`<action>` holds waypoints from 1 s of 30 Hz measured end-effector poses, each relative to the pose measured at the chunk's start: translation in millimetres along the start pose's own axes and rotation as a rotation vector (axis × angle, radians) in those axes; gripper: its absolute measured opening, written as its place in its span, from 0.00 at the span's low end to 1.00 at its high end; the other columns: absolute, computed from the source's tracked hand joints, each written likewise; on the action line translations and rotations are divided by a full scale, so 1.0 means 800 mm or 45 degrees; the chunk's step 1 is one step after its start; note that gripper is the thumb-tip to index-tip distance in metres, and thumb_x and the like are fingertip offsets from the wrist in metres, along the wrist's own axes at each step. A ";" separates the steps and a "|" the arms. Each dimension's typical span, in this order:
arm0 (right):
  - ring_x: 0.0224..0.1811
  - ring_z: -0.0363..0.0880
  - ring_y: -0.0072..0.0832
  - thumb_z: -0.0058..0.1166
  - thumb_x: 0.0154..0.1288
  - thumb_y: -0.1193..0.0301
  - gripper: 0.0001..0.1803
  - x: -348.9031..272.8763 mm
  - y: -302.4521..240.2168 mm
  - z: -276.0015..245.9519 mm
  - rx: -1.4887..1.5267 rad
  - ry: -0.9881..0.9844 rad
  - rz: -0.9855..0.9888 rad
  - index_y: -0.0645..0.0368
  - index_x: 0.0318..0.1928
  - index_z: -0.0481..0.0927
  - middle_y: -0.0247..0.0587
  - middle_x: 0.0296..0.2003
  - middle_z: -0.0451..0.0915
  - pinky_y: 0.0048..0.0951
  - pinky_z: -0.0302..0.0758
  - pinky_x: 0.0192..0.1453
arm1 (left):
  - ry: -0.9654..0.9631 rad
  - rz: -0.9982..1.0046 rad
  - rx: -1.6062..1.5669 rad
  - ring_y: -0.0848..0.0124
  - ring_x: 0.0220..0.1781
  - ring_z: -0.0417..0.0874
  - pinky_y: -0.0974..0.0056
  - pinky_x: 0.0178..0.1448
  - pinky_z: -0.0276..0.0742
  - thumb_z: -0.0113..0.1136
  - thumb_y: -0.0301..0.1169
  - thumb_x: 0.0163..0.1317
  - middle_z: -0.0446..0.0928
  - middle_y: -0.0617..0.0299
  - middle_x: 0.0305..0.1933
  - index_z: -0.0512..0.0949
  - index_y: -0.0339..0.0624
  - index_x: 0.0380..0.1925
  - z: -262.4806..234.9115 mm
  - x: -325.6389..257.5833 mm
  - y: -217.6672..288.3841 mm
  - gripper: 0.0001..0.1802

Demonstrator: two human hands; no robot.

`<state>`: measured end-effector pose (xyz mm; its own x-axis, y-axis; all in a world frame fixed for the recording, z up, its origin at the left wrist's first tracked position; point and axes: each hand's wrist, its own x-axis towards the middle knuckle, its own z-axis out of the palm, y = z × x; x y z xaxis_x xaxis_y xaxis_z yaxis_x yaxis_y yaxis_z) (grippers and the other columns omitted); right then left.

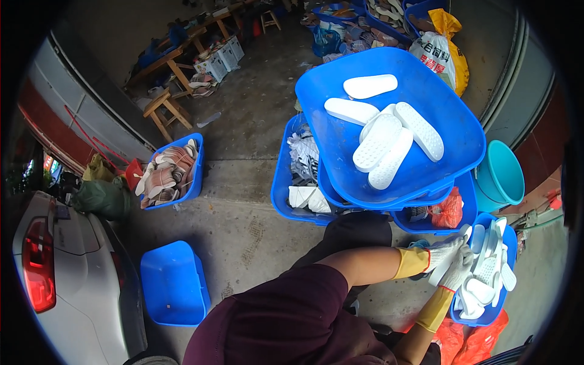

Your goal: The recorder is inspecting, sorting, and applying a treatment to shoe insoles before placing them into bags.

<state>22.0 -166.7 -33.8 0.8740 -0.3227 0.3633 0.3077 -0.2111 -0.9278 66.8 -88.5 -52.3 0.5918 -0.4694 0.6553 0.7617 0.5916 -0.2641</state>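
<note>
At the right, my left hand (pixel 443 252) and my right hand (pixel 457 271) are close together, in white work gloves with yellow cuffs. Both look closed around a white shoe sole (pixel 435 277), which the gloves partly cover. They are at the near-left side of a blue bin (pixel 513 243) heaped with white soles (pixel 486 267). Ahead, a big blue tub (pixel 447 173) tops a stack, and several white soles (pixel 383 143) with dimpled surfaces lie in it.
Lower blue bins (pixel 281 188) hold wrapped white pieces and a red bag (pixel 447 208). A teal bucket (pixel 500 173) stands right. On the left are a bin of pinkish soles (pixel 170 173), a blue bin (pixel 173 283) and a car (pixel 73 286). Red bags (pixel 480 340) lie near me.
</note>
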 end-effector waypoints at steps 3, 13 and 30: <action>0.31 0.66 0.17 0.54 0.80 0.71 0.12 -0.056 -0.008 -0.010 0.006 -0.015 0.152 0.61 0.35 0.72 0.29 0.31 0.70 0.19 0.69 0.40 | -0.015 -0.075 0.014 0.69 0.56 0.77 0.59 0.61 0.75 0.46 0.36 0.84 0.75 0.64 0.52 0.73 0.43 0.59 -0.005 0.015 -0.010 0.13; 0.58 0.80 0.32 0.50 0.78 0.74 0.10 0.023 -0.058 -0.043 -0.448 0.236 0.100 0.65 0.51 0.82 0.44 0.59 0.84 0.32 0.69 0.70 | 0.918 -0.451 1.104 0.70 0.61 0.78 0.58 0.65 0.77 0.48 0.38 0.83 0.76 0.62 0.63 0.70 0.45 0.69 0.102 -0.007 -0.048 0.20; 0.33 0.83 0.27 0.48 0.70 0.80 0.13 -0.092 -0.083 -0.003 -0.384 -0.074 0.445 0.66 0.50 0.81 0.41 0.36 0.84 0.29 0.82 0.38 | 1.451 -0.184 1.971 0.55 0.60 0.83 0.52 0.61 0.78 0.50 0.48 0.79 0.81 0.48 0.58 0.73 0.43 0.65 0.188 0.035 -0.013 0.25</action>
<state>-63.4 -131.6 1.3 0.9282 -0.3716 0.0202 -0.1243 -0.3606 -0.9244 35.5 -9.0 75.0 0.9103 -0.3233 -0.2586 0.3309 0.1928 0.9238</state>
